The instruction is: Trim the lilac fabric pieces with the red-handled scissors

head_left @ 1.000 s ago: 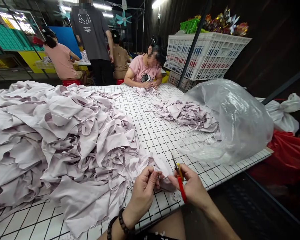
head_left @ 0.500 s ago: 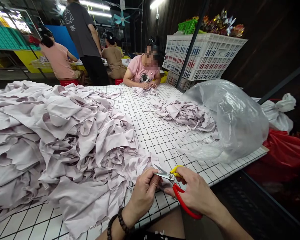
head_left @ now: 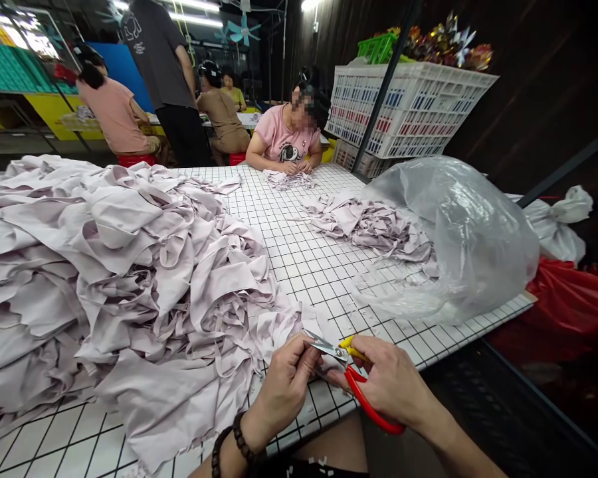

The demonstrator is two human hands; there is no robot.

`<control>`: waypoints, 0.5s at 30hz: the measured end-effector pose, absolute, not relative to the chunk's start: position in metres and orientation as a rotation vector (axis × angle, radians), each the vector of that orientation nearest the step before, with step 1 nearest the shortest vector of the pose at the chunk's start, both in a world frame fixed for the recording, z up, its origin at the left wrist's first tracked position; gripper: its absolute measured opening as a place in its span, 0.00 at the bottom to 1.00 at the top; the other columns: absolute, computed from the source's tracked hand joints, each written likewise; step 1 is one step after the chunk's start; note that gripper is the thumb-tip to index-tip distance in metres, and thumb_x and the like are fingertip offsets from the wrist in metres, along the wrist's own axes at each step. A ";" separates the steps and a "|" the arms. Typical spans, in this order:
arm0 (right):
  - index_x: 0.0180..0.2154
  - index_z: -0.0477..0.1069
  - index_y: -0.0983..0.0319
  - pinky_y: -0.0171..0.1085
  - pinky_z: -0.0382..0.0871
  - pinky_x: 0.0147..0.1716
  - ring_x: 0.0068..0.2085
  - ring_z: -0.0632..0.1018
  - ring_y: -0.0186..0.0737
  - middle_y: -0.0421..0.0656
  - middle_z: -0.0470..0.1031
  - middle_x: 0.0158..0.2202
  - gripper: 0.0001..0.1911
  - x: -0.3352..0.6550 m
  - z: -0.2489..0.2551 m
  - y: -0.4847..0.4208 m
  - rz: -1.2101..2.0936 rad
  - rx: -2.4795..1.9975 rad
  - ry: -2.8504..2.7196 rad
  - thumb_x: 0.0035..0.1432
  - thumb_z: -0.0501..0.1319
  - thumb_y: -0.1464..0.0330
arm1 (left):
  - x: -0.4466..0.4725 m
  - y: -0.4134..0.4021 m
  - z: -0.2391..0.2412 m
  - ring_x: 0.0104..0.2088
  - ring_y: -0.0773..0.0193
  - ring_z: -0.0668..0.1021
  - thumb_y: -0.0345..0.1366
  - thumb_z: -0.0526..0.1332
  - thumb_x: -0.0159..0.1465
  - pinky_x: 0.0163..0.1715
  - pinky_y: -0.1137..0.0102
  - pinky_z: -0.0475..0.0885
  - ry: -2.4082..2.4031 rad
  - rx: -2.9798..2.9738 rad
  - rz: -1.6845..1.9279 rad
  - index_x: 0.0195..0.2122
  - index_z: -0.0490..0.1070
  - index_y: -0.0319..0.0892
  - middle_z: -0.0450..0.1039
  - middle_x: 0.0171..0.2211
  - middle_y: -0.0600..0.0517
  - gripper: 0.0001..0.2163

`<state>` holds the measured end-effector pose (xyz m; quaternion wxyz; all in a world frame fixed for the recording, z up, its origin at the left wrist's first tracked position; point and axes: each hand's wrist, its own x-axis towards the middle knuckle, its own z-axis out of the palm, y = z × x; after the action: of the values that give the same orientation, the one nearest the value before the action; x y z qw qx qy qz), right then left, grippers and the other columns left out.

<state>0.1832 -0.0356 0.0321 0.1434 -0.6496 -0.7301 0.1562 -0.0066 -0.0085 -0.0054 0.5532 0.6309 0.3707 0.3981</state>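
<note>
My right hand [head_left: 391, 378] grips a pair of scissors [head_left: 363, 398] with one yellow and one red handle. Their blades point left, only slightly apart, and the tips reach the thumb and fingertips of my left hand [head_left: 286, 382]. That hand is closed in a pinch on a pale lilac fabric piece [head_left: 329, 364], mostly hidden beneath the fingers and blades. Just left of it, a large heap of pale lilac fabric pieces [head_left: 129, 265] with narrow straps spreads over the white grid-lined table [head_left: 289, 252].
A clear plastic bag [head_left: 473, 245] lies at the right table edge beside a smaller fabric pile [head_left: 373, 229]. Across the table a person in a pink shirt [head_left: 284, 139] handles fabric. White crates [head_left: 403, 109] stand behind a dark post. Small white scraps lie near my hands.
The scissor blades have come closer together at my left fingertips. Both hands stay in nearly the same place, and the view has shifted slightly.
</note>
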 end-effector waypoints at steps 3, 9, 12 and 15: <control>0.24 0.62 0.59 0.33 0.54 0.24 0.25 0.66 0.34 0.37 0.67 0.22 0.19 0.185 0.030 -0.036 0.402 -1.852 -2.112 0.51 0.64 0.53 | -0.007 -0.009 -0.006 0.29 0.67 0.69 0.39 0.51 0.69 0.31 0.73 0.65 0.869 1.511 0.937 0.33 0.68 0.41 0.67 0.28 0.53 0.12; 0.21 0.59 0.60 0.32 0.51 0.23 0.22 0.63 0.32 0.36 0.65 0.19 0.20 0.187 0.025 -0.036 0.328 -1.822 -2.119 0.50 0.64 0.55 | -0.006 -0.010 -0.009 0.28 0.67 0.69 0.40 0.51 0.69 0.29 0.73 0.64 0.913 1.524 0.907 0.33 0.68 0.41 0.68 0.28 0.53 0.12; 0.21 0.57 0.60 0.32 0.51 0.23 0.22 0.62 0.31 0.35 0.64 0.19 0.22 0.192 0.024 -0.035 0.416 -1.877 -2.087 0.48 0.65 0.54 | -0.007 -0.006 -0.008 0.32 0.64 0.71 0.39 0.49 0.69 0.33 0.71 0.67 0.979 1.659 0.884 0.34 0.69 0.42 0.70 0.32 0.51 0.12; 0.24 0.58 0.59 0.31 0.53 0.22 0.23 0.62 0.32 0.34 0.63 0.20 0.20 0.208 0.024 -0.031 0.717 -1.902 -1.969 0.49 0.65 0.54 | -0.010 0.003 -0.015 0.50 0.51 0.69 0.38 0.58 0.63 0.50 0.57 0.64 1.236 1.998 0.896 0.40 0.70 0.43 0.66 0.51 0.44 0.07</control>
<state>0.2080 -0.0311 0.0242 0.1554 -0.6639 -0.6873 0.2503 -0.0103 0.0034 -0.0146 0.3084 0.7558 0.4677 0.3389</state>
